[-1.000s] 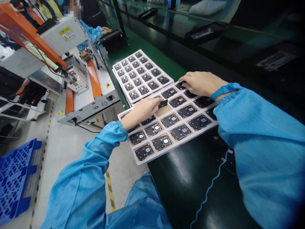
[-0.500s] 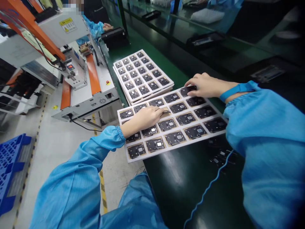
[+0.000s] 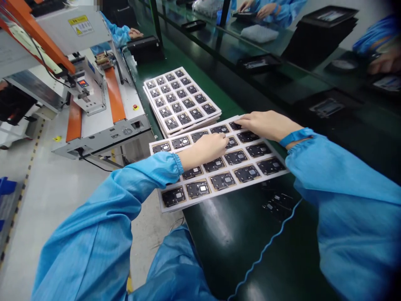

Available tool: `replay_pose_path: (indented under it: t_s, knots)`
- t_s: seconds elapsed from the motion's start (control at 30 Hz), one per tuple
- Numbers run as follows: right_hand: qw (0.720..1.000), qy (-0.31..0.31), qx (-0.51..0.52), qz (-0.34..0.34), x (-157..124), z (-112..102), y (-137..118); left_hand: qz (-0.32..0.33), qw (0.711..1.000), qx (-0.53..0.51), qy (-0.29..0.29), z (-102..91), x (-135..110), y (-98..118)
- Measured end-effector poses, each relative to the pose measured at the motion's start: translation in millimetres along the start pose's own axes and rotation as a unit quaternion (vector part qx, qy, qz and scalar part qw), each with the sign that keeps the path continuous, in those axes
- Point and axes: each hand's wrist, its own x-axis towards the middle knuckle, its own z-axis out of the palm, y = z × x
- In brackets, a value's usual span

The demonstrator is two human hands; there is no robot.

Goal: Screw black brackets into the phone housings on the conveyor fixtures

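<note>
A white foam tray (image 3: 200,196) with rows of flat black electronic parts in its slots lies across the table's near edge. Over its middle rows is my left hand (image 3: 210,147), fingers curled down at a slot; whatever they grip is hidden beneath them. My right hand (image 3: 266,124) rests at the tray's far right corner, fingers stretched out and their tips on a black part (image 3: 234,125) lying in the corner slot. A blue wrist strap (image 3: 296,136) circles my right wrist.
Behind the tray stands a stack of similar filled foam trays (image 3: 180,98). A machine with orange rails (image 3: 114,94) is on the left. Loose black parts (image 3: 278,205) and a blue cord (image 3: 266,255) lie on the green table (image 3: 219,234). Co-workers' hands (image 3: 266,10) show across the line.
My right hand has lowered the black part into the corner slot and loosened its fingers. My left hand has moved right across the tray; the tilted part at its fingertips is now out of sight.
</note>
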Motion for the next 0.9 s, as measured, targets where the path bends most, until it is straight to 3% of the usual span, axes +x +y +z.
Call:
replay_pose_path:
  t_s: [0.13, 0.6, 0.8, 0.9]
  knots:
    - [0.997, 0.007, -0.062, -0.043, -1.6, 1.6, -3.9, -0.009, 1.000, 0.003, 0.002, 3.4, 13.1, -0.3]
    - [0.995, -0.023, -0.057, -0.076, 7.5, 0.7, 5.7, -0.003, 0.999, 0.033, 0.008, 9.9, 23.9, -9.8]
    - [0.998, 0.032, -0.059, -0.013, 15.5, -2.2, -4.4, -0.025, 0.999, 0.025, 0.022, 2.6, 23.0, -13.9]
    - [0.995, 0.080, 0.005, 0.051, 29.4, -3.9, -8.9, -0.040, 0.999, 0.016, 0.030, -1.2, 22.3, -22.4]
